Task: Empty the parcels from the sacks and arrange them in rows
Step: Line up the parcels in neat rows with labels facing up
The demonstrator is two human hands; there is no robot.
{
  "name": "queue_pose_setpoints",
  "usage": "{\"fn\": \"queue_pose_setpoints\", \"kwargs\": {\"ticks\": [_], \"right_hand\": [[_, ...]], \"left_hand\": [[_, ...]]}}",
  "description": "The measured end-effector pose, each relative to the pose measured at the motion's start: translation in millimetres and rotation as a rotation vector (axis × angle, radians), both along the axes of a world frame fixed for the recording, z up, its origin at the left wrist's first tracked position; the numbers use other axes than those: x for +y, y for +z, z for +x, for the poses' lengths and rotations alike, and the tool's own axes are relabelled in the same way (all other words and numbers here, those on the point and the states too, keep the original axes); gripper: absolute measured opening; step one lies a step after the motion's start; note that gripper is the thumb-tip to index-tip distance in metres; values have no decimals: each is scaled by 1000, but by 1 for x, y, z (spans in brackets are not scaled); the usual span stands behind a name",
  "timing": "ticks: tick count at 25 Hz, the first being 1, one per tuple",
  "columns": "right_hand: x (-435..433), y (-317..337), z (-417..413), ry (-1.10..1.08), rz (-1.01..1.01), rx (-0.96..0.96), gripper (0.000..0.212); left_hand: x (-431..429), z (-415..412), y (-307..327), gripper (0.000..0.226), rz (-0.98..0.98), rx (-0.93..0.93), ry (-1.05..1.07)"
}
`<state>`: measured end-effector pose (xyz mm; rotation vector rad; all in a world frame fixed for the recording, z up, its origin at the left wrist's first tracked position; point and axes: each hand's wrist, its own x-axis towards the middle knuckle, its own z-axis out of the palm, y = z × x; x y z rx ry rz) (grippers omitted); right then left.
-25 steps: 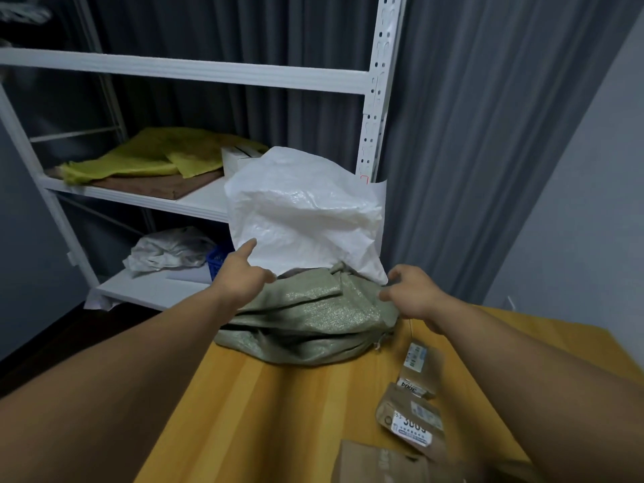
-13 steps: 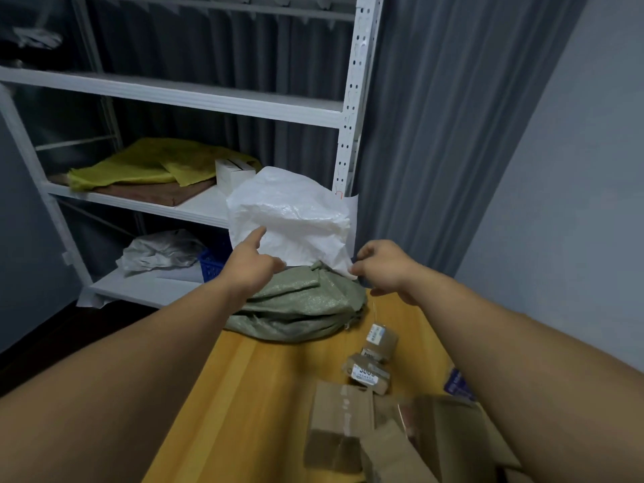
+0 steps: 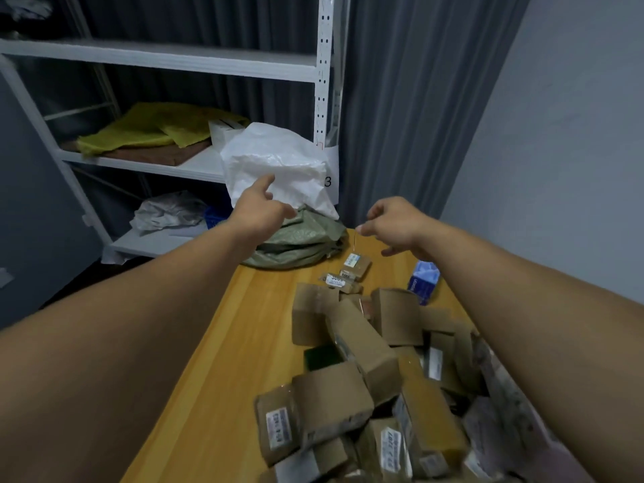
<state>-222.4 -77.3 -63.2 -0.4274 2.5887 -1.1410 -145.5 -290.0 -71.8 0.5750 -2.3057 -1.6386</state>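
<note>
The right hand (image 3: 393,223) pinches a thin thread (image 3: 354,242) between thumb and forefinger, its other fingers loosely curled. The left hand (image 3: 259,210), thumb raised, reaches the lower edge of the white woven sack (image 3: 278,169) (whether it grips, I cannot tell). That sack slumps on a crumpled green sack (image 3: 299,240) at the wooden table's (image 3: 223,343) far end; their contents are hidden. Brown parcels (image 3: 366,378) lie heaped near right, outside both.
</note>
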Motion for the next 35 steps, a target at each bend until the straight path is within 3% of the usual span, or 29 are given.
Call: {"fn": "queue_pose_setpoints", "kwargs": {"ticks": [5, 13, 19, 26, 35], "right_hand": [[55, -12, 46, 19, 14, -33, 31], [68, -42, 93, 96, 22, -89, 26], [58, -64, 115, 128, 70, -99, 14], [31, -75, 159, 69, 184, -76, 20], [-39, -153, 248, 79, 238, -235, 15]], "left_hand": [[60, 58, -2, 80, 14, -23, 14], [87, 140, -50, 82, 101, -120, 143], [69, 164, -68, 82, 142, -153, 174], [40, 189, -92, 82, 200, -212, 136], [-14, 253, -156, 78, 285, -351, 103]]}}
